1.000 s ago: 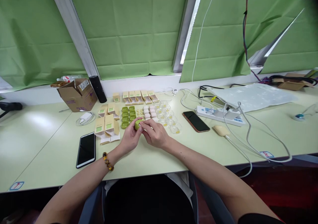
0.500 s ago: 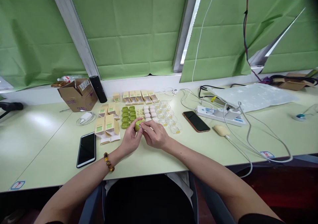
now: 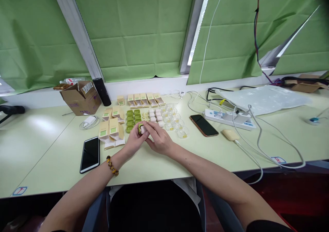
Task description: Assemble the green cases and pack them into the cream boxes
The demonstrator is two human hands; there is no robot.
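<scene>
My left hand [image 3: 135, 138] is closed around a small green plastic case [image 3: 139, 126]. A pale pink piece [image 3: 143, 129] shows at the case's open side. My right hand [image 3: 160, 139] has its fingertips pressed on that pale piece, and the fingers partly cover it. Just beyond my hands stand rows of open green cases [image 3: 130, 121], small yellowish pieces [image 3: 145, 115], more pale pink pieces [image 3: 152, 114] and clear plastic covers [image 3: 182, 132] with yellow bits in them.
Small open cardboard boxes [image 3: 113, 130] stand left of the rows, with more boxes [image 3: 143, 100] behind. Phones lie left [image 3: 89, 154] and right [image 3: 204, 125]. A power strip [image 3: 228, 118], loose cables and a cream case [image 3: 230, 135] sit right; a carton [image 3: 82, 100] stands back left.
The green case has turned in my hands, so the pale pink piece now shows at its side. My right fingers have shifted up and over it. The view has moved slightly.
</scene>
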